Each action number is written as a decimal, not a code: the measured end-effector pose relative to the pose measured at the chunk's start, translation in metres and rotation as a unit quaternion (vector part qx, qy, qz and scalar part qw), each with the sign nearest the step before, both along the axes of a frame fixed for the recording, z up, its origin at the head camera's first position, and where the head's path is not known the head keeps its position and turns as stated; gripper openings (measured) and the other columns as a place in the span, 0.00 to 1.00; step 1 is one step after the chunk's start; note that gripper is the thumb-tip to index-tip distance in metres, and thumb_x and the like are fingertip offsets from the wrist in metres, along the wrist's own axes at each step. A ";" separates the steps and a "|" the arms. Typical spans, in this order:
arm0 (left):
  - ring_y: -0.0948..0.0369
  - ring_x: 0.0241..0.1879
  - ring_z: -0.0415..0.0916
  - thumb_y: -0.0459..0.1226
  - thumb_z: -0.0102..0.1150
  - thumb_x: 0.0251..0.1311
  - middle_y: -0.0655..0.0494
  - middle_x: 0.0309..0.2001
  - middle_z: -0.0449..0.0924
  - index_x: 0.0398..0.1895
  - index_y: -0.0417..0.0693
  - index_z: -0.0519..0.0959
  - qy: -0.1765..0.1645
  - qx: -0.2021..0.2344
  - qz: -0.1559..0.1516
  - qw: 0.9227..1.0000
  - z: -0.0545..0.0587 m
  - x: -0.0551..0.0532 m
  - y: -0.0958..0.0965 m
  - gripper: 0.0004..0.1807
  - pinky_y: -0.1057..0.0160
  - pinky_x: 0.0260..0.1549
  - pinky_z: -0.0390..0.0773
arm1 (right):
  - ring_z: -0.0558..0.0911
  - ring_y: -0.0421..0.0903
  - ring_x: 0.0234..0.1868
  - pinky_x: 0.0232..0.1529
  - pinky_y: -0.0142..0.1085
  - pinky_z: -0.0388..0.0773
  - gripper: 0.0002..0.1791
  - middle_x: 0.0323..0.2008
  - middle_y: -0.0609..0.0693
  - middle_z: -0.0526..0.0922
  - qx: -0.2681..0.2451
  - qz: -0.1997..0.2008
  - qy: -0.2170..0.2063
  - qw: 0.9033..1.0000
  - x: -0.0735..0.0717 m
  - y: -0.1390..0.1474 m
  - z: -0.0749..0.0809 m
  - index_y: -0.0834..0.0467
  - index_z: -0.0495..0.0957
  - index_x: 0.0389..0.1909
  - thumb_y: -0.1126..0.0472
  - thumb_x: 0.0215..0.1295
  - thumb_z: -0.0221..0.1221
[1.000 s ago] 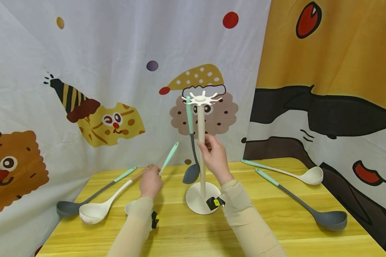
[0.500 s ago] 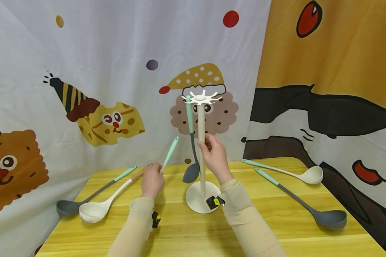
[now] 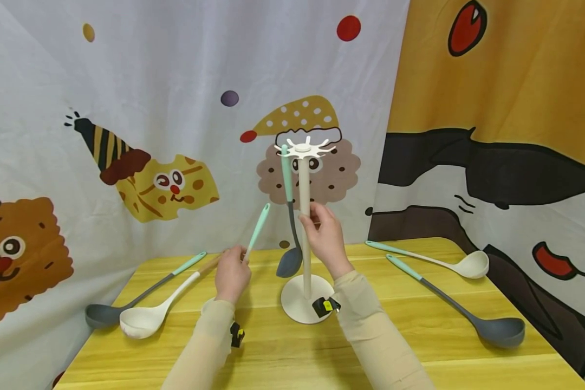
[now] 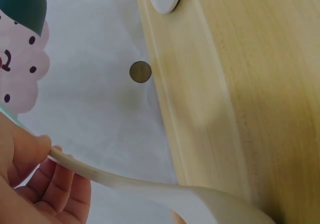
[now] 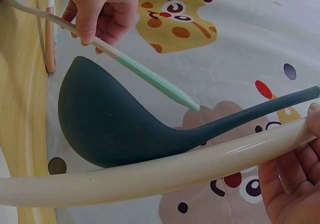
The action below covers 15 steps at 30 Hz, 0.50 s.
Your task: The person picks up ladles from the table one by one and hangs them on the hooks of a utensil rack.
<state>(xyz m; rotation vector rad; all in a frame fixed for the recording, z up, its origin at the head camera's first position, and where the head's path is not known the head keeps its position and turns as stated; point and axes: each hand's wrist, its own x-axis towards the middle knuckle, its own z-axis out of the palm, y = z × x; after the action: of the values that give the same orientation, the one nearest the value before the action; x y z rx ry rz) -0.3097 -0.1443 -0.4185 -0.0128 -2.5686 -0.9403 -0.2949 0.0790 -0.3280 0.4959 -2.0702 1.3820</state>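
Note:
In the head view my left hand (image 3: 232, 274) pinches the shaft of a white ladle (image 3: 258, 230), its mint handle end tilted up to the right. The left wrist view shows thumb and fingers on the thin shaft, where it widens toward the bowl (image 4: 200, 201). My right hand (image 3: 325, 238) grips the cream pole of a utensil stand (image 3: 304, 184) between thumb and fingers. The stand has a round base and a ring of white hooks (image 3: 304, 148) on top. From a left hook hangs a dark grey ladle (image 3: 290, 264) with a mint handle, its bowl against the pole.
To the left on the wooden table (image 3: 283, 363) lie a dark grey ladle (image 3: 102, 317) and a white ladle with a wooden handle (image 3: 143, 323). At the right lie a white ladle (image 3: 473, 265) and another dark grey ladle (image 3: 499, 332). A printed curtain (image 3: 185, 65) hangs behind.
My left hand has risen slightly and shifted right with the white ladle, whose handle end now stands higher. My right hand stays on the pole.

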 end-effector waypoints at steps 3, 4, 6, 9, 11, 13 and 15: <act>0.48 0.40 0.76 0.27 0.59 0.63 0.46 0.39 0.79 0.46 0.40 0.80 0.006 0.008 -0.005 1.000 0.001 0.002 0.001 0.09 0.48 0.39 0.78 | 0.79 0.53 0.40 0.42 0.45 0.81 0.11 0.40 0.58 0.77 0.001 -0.001 0.003 1.000 0.000 0.000 0.000 0.65 0.77 0.50 0.66 0.70 0.59; 0.48 0.40 0.76 0.27 0.59 0.63 0.46 0.39 0.79 0.46 0.40 0.80 0.007 0.012 -0.007 1.000 0.001 0.002 0.002 0.09 0.48 0.39 0.78 | 0.79 0.53 0.40 0.42 0.45 0.81 0.11 0.40 0.58 0.77 0.002 -0.001 0.005 1.000 0.000 0.000 0.000 0.65 0.77 0.50 0.66 0.70 0.59; 0.47 0.41 0.76 0.27 0.59 0.63 0.45 0.39 0.80 0.46 0.39 0.80 0.011 0.017 -0.010 1.000 0.002 0.003 0.003 0.09 0.47 0.40 0.78 | 0.79 0.53 0.40 0.41 0.45 0.81 0.11 0.40 0.58 0.77 0.003 -0.001 0.008 1.000 0.001 0.000 0.000 0.65 0.77 0.50 0.66 0.70 0.59; 0.47 0.41 0.76 0.27 0.59 0.63 0.45 0.40 0.80 0.46 0.39 0.80 0.016 0.027 -0.011 0.999 0.003 0.005 0.004 0.09 0.48 0.40 0.78 | 0.79 0.54 0.40 0.41 0.45 0.81 0.11 0.40 0.58 0.77 0.004 -0.001 0.012 1.000 0.001 0.000 0.000 0.66 0.77 0.50 0.66 0.70 0.59; 0.48 0.41 0.76 0.27 0.59 0.64 0.46 0.39 0.80 0.45 0.40 0.80 0.020 0.030 -0.011 0.999 0.003 0.006 0.005 0.08 0.48 0.40 0.78 | 0.79 0.54 0.40 0.41 0.45 0.81 0.11 0.40 0.58 0.77 0.004 0.000 0.012 1.000 0.001 0.000 0.000 0.66 0.77 0.50 0.66 0.70 0.59; 0.48 0.40 0.76 0.27 0.59 0.64 0.46 0.39 0.79 0.45 0.40 0.80 0.025 0.032 -0.011 0.999 0.003 0.007 0.006 0.08 0.48 0.39 0.77 | 0.79 0.53 0.40 0.41 0.45 0.81 0.11 0.40 0.58 0.77 0.002 0.001 0.008 1.000 0.001 0.000 0.000 0.66 0.77 0.50 0.66 0.70 0.59; 0.48 0.40 0.76 0.27 0.59 0.64 0.46 0.39 0.79 0.44 0.41 0.80 0.030 0.033 -0.012 0.999 0.003 0.008 0.006 0.07 0.48 0.39 0.77 | 0.78 0.53 0.40 0.41 0.45 0.80 0.11 0.40 0.58 0.77 -0.001 0.002 0.004 1.000 0.002 0.000 0.001 0.65 0.77 0.50 0.65 0.70 0.59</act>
<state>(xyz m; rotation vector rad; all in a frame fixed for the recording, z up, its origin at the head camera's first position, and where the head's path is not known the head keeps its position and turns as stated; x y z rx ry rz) -0.3016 -0.1383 -0.4156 -0.0514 -2.4854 -1.0183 -0.2934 0.0790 -0.3275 0.5043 -2.0630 1.3813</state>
